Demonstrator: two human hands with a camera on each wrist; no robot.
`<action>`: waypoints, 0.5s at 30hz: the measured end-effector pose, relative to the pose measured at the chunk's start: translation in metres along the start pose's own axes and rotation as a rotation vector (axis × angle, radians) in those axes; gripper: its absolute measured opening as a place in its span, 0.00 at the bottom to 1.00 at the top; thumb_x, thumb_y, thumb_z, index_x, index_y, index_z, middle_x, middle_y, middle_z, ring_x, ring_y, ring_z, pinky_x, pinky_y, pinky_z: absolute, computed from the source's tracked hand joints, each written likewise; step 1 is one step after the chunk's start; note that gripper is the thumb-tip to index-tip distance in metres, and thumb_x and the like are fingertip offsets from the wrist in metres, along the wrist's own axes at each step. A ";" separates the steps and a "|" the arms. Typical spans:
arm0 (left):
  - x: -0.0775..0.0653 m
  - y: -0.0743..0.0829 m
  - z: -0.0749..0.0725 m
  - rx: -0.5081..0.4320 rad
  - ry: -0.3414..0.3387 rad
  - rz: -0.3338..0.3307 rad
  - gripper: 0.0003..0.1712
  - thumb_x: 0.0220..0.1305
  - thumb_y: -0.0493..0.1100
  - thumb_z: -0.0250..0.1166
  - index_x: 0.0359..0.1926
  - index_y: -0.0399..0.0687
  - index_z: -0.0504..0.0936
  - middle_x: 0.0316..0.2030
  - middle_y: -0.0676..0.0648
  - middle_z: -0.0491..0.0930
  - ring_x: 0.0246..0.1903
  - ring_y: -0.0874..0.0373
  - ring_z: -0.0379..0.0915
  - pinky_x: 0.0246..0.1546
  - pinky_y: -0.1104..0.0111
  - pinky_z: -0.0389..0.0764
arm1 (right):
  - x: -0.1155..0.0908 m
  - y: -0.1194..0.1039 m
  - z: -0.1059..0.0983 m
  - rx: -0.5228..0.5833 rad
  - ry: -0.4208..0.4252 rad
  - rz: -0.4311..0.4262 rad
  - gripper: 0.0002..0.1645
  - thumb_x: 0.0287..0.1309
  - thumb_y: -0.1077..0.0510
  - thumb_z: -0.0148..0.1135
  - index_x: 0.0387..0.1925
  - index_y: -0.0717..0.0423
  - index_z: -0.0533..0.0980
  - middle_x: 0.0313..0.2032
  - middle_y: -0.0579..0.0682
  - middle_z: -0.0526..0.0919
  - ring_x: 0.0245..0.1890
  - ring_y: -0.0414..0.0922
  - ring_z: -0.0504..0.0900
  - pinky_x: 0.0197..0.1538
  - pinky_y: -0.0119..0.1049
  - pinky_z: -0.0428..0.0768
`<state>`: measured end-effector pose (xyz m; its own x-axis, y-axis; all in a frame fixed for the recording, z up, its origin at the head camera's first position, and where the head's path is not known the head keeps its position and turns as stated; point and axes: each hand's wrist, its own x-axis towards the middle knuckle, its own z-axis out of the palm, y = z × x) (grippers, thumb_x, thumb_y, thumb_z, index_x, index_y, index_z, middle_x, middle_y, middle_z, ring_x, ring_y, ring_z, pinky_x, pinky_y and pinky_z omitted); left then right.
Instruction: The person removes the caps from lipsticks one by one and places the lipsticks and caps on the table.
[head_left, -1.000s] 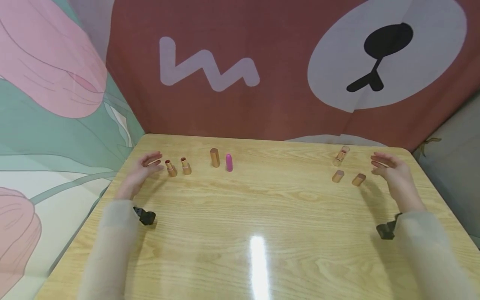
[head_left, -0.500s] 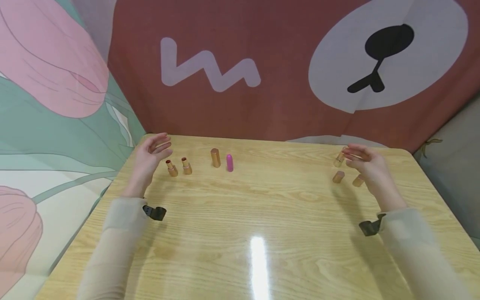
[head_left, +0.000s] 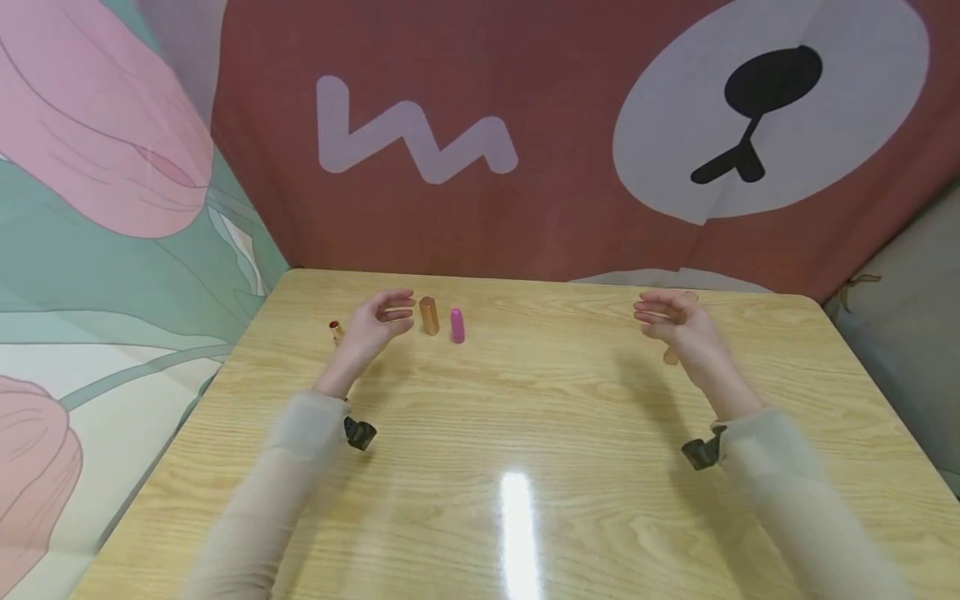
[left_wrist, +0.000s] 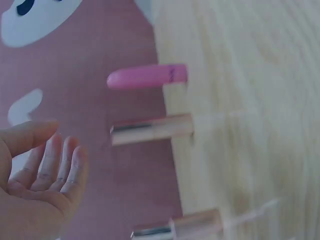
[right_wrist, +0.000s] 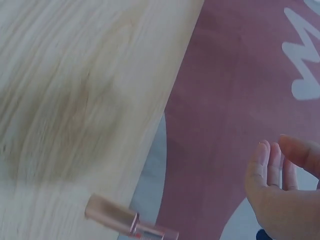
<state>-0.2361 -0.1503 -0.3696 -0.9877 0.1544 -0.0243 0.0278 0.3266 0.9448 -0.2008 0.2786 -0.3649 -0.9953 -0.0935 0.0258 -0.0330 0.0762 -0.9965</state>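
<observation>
My left hand [head_left: 371,325] hovers over the table's left part with relaxed, slightly bent fingers and nothing in them. Just right of its fingertips stands a gold lipstick tube [head_left: 429,317], with a bright pink round-tipped tube [head_left: 457,326] beside it. In the left wrist view both the pink tube [left_wrist: 150,76] and the gold tube [left_wrist: 152,130] lie beyond the fingers. A small gold lipstick [head_left: 336,331] shows behind the left wrist; its neighbour is hidden. My right hand [head_left: 678,325], also holding nothing, hangs over the right side, covering most of the small tubes there.
A rose-gold tube [right_wrist: 112,214] shows low in the right wrist view. The wooden table [head_left: 525,417] ends at a brown printed backdrop [head_left: 525,225]. A black wrist camera [head_left: 360,433] hangs under the left cuff, another [head_left: 702,452] under the right.
Both hands have moved inward: the left rightward past the two small gold lipsticks toward the gold tube, the right leftward across the right-hand tubes. The standing tubes have stayed put.
</observation>
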 end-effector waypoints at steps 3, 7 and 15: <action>0.005 -0.005 0.014 0.037 -0.017 0.007 0.28 0.64 0.29 0.57 0.65 0.35 0.66 0.61 0.32 0.70 0.60 0.39 0.70 0.60 0.55 0.75 | 0.002 0.003 0.009 0.029 -0.026 -0.004 0.24 0.61 0.73 0.52 0.44 0.39 0.72 0.38 0.28 0.82 0.41 0.25 0.81 0.43 0.17 0.78; 0.012 -0.013 0.030 0.066 -0.021 -0.007 0.28 0.63 0.28 0.58 0.64 0.32 0.66 0.59 0.30 0.70 0.59 0.37 0.71 0.58 0.55 0.77 | 0.005 0.007 0.021 -0.003 -0.054 0.023 0.23 0.61 0.73 0.52 0.45 0.39 0.71 0.39 0.28 0.80 0.42 0.26 0.80 0.45 0.17 0.78; 0.020 -0.022 0.047 0.072 0.007 -0.055 0.28 0.61 0.27 0.58 0.64 0.31 0.66 0.59 0.30 0.71 0.60 0.38 0.70 0.59 0.56 0.76 | 0.007 0.008 0.039 -0.089 -0.045 0.052 0.22 0.61 0.72 0.51 0.53 0.52 0.70 0.38 0.28 0.79 0.44 0.27 0.79 0.47 0.19 0.79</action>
<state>-0.2493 -0.1105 -0.4061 -0.9892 0.1277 -0.0724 -0.0154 0.4004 0.9162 -0.2050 0.2402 -0.3753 -0.9908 -0.1318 -0.0315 0.0087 0.1701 -0.9854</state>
